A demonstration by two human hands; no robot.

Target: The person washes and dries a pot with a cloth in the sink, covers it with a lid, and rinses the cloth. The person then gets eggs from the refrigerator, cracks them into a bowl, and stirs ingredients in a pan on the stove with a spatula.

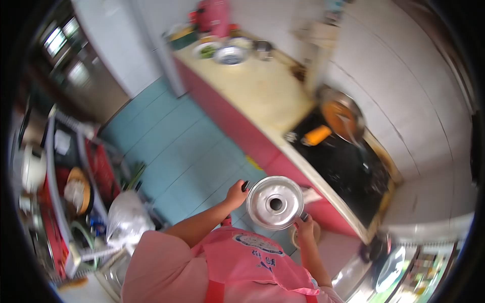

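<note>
A round silver metal pot (262, 209) with black side handles is held in front of the pink apron, over the floor. Near its middle is a raised ring around a dark round opening. My left hand (236, 195) is closed on the black handle at the pot's left. At the lower right, my right hand (304, 225) grips the other handle. The picture is slightly blurred.
A pan (343, 116) with orange-brown contents stands on the black stove (348, 166), beside an orange object (317, 135). Plates and bowls sit at the far end of the yellowish counter (252, 88). A loaded rack (76, 202) stands left, with a plastic bag (129, 217).
</note>
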